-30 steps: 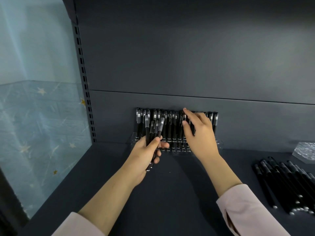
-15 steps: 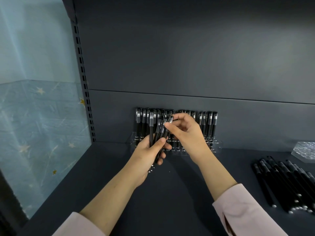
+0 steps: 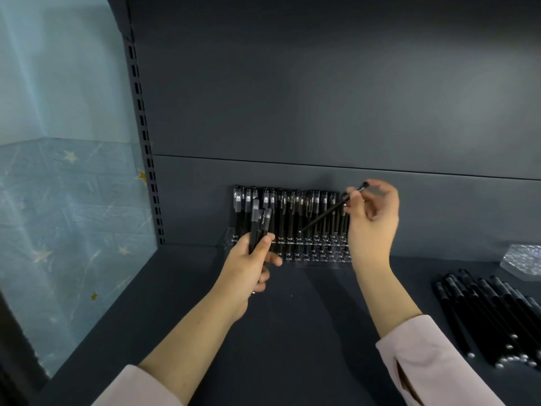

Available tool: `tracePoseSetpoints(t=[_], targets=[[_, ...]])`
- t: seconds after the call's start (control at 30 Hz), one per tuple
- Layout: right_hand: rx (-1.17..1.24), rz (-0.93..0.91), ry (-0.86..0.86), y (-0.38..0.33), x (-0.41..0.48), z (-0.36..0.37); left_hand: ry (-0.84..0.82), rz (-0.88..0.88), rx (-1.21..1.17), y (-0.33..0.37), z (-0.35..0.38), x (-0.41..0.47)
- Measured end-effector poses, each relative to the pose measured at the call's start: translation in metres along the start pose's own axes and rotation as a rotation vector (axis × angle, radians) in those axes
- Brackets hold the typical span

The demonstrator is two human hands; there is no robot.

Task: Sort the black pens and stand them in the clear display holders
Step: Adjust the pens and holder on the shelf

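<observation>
Single black pen [image 3: 330,210]: we see it pinched near its upper end by the right hand [image 3: 373,221], thumb and fingertips closed on it. It sits tilted, top end up by the fingers, lower tip slanting down and left across the front of the standing row. We cannot tell whether the tip touches anything.

Standing pens [image 3: 292,213]: a tight upright row, caps up, against the back panel [image 3: 292,83]. Their lower ends sit in the clear display holder [image 3: 319,256], which rests at the rear of the shelf [image 3: 292,332]. The row's right end is hidden behind the right hand.

Small bundle of pens [image 3: 260,227]: we note the left hand [image 3: 248,271] clenched around it, thumb pressed over the barrels, caps pointing up. The bundle is held just in front of the left part of the row; the count inside the grip is unclear, maybe three or four.

Loose pens [image 3: 486,315]: a pile lying flat on the shelf at far right, roughly parallel, silver tips toward us, well apart from both hands.

A second clear holder [image 3: 524,262] sits on the shelf behind that pile, by the right edge of view, partly cut off.

Both forearms are bare, with pale pink sleeves [image 3: 433,367] pushed up. To the left, a slotted upright [image 3: 146,142] of the shelving, and beyond it a blue wall with stars [image 3: 58,215].
</observation>
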State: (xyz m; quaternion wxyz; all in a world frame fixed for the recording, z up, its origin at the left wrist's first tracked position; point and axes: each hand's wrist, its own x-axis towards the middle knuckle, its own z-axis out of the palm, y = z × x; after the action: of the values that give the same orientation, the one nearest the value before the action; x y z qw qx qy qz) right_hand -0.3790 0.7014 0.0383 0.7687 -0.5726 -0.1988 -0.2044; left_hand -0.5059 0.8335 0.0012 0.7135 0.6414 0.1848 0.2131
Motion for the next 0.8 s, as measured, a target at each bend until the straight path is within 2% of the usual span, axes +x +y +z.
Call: tracePoseSetpoints(t=[0.13, 0.37, 0.5, 0.6, 0.7, 0.8], targets=[[-0.158, -0.131, -0.009, 0.004, 0.002, -0.009, -0.001, -0.042, -0.004, -0.003, 0.003, 0.002], [-0.3, -0.174, -0.149, 0.011, -0.001, -0.008, 0.0, -0.069, -0.066, -0.007, 0.005, 0.006], [-0.368, -0.231, -0.213, 0.011, -0.003, -0.005, -0.011, -0.031, -0.059, -0.008, 0.004, 0.005], [-0.437, -0.356, -0.24, 0.016, -0.004, -0.004, -0.013, -0.002, -0.028, -0.009, 0.003, 0.004], [-0.578, -0.459, -0.294, 0.027, -0.003, -0.002, -0.012, 0.029, -0.03, -0.009, 0.003, 0.003], [-0.712, -0.472, -0.313, 0.037, -0.001, -0.002, -0.011, 0.052, -0.036, -0.007, 0.003, 0.002]])
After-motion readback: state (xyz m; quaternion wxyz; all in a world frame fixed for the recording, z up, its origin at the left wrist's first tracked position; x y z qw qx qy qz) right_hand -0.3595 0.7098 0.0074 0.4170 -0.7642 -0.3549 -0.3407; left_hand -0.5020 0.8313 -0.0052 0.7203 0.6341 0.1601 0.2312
